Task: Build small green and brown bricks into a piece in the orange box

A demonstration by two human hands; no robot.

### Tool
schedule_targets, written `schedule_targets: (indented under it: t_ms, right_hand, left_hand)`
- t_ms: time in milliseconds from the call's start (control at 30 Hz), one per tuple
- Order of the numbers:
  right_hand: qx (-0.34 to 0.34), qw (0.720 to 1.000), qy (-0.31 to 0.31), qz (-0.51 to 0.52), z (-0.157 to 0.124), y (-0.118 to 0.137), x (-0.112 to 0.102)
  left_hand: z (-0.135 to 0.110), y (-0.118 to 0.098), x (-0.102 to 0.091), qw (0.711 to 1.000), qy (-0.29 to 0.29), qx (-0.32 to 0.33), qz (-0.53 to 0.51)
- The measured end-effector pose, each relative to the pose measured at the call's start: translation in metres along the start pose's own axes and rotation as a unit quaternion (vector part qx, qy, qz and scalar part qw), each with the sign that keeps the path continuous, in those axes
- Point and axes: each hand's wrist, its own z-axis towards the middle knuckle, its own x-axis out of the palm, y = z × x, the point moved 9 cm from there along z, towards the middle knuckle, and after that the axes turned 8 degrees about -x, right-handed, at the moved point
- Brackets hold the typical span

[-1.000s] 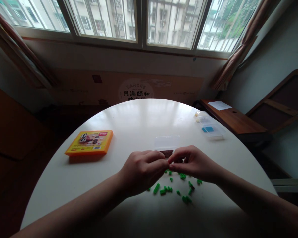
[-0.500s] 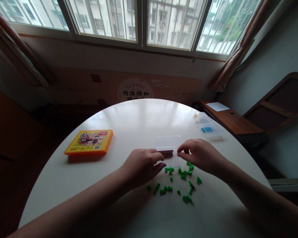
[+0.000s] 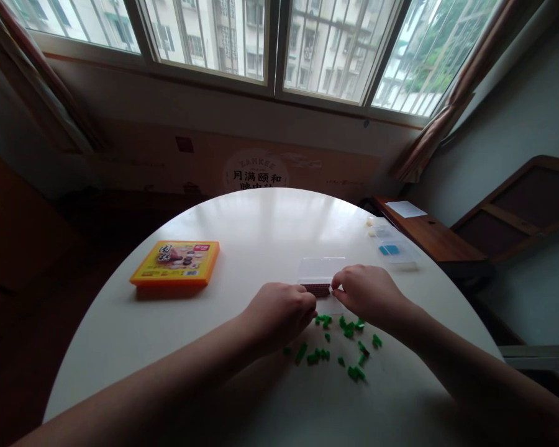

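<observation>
A dark red-brown strip of studded building bricks (image 3: 317, 290) lies across a clear plastic sheet or open case (image 3: 321, 267) on the table. My left hand (image 3: 282, 313) is closed at the strip's left end, its fingers curled downward; whatever they grip is hidden. At the opposite end, my right hand (image 3: 368, 290) pinches thumb and forefinger together against the strip, with a tiny dark red-brown brick barely showing at the tips. Loose green bricks (image 3: 349, 329) lie scattered just in front of both hands, one with a dark bit beside it.
An orange-yellow game box (image 3: 176, 264) lies at the left of the round white table (image 3: 242, 223). Clear plastic boxes (image 3: 400, 256) stand at the right edge, one with blue pieces (image 3: 389, 249). Beyond it is a wooden desk (image 3: 442, 239) with a paper (image 3: 405, 209).
My right hand has moved in to touch the strip's right end. My left thumb and fingers, apart before, have closed together. The whole view has shifted slightly.
</observation>
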Motion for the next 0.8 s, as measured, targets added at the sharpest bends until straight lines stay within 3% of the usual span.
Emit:
schedule_targets:
  t_ms: [233,467,800]
  right_hand:
    - [-0.001,1.0,0.007,-0.003,0.0,0.002,0.001]
    - [-0.012,0.999,-0.013,0.033,-0.015,-0.006,-0.014]
    - [-0.044,0.995,0.002,0.086,-0.014,-0.003,-0.003]
  left_hand:
    - [0.0,-0.001,-0.001,1.0,0.001,0.0,-0.008]
    - [-0.001,0.0,0.0,1.0,-0.01,0.008,-0.01]
    - [0.0,0.001,0.002,1.0,-0.003,0.005,-0.004]
